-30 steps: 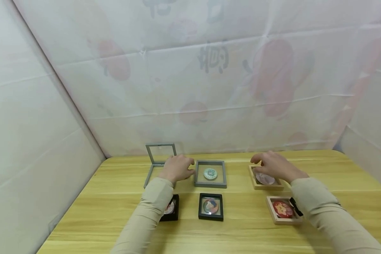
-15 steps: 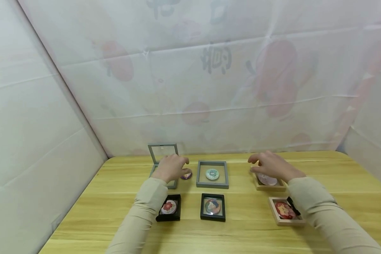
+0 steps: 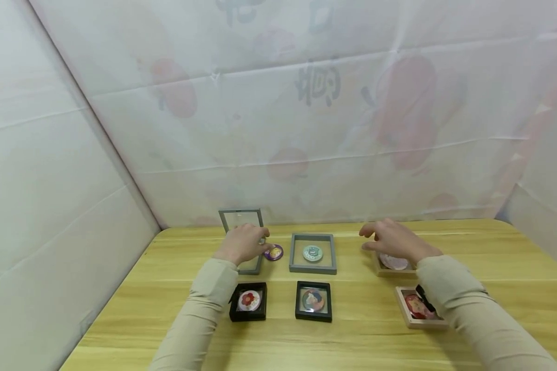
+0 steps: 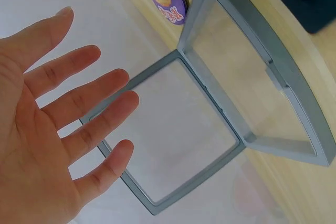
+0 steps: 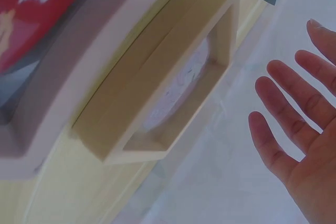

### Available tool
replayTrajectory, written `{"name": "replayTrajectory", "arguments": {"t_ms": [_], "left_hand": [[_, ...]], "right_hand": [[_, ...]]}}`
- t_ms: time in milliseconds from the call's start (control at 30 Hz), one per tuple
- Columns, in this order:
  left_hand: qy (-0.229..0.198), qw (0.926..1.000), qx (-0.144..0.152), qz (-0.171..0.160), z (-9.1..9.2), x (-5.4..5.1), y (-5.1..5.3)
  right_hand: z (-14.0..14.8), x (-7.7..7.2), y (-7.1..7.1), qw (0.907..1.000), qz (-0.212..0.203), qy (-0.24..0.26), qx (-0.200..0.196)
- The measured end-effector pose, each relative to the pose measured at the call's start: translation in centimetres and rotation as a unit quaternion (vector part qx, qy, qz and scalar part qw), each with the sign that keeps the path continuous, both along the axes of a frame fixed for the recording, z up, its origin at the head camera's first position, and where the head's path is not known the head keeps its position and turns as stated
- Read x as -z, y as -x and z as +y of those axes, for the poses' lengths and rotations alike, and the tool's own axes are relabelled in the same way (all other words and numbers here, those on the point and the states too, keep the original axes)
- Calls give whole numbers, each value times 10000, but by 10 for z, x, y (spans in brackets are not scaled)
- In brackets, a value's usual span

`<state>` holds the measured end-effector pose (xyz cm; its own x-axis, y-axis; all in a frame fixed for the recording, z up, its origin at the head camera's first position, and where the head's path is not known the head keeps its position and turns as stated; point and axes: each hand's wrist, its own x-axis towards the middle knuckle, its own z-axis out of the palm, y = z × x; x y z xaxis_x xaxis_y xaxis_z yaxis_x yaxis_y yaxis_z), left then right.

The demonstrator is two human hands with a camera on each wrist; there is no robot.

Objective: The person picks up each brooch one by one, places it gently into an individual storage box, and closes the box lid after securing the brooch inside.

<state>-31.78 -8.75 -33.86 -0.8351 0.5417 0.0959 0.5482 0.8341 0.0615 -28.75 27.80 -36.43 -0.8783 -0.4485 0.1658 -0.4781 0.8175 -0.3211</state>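
Observation:
In the head view my left hand hovers over a grey display frame whose lid stands raised. The left wrist view shows that palm with fingers spread, touching nothing. Beside the hand lies a purple round badge on the table. Further right, a second grey frame surrounds a mint-green badge. My right hand, its fingers apart and holding nothing, is above a pale wooden frame with a pale pinkish badge in it. That hand partly covers this frame in the head view.
Nearer on the wood-grain table stand a black frame with a red-flower badge, another black frame with a multicoloured badge, and a light frame with a red badge. A white printed cloth hangs behind.
My left hand has drawn leftward, uncovering the purple badge and the left black frame's flower badge. The right hand has shifted slightly left. The view has turned a little.

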Motion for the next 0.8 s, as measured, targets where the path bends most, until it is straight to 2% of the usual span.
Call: {"name": "replayTrajectory", "arguments": {"t_ms": [500, 800], "left_hand": [[-129, 9997, -171, -148, -20, 2, 2], [-93, 9990, -385, -193, -37, 6, 0]], "right_hand": [[-16, 0, 5, 10000, 42, 22, -22], [-28, -2, 10, 9998, 57, 67, -173]]}}
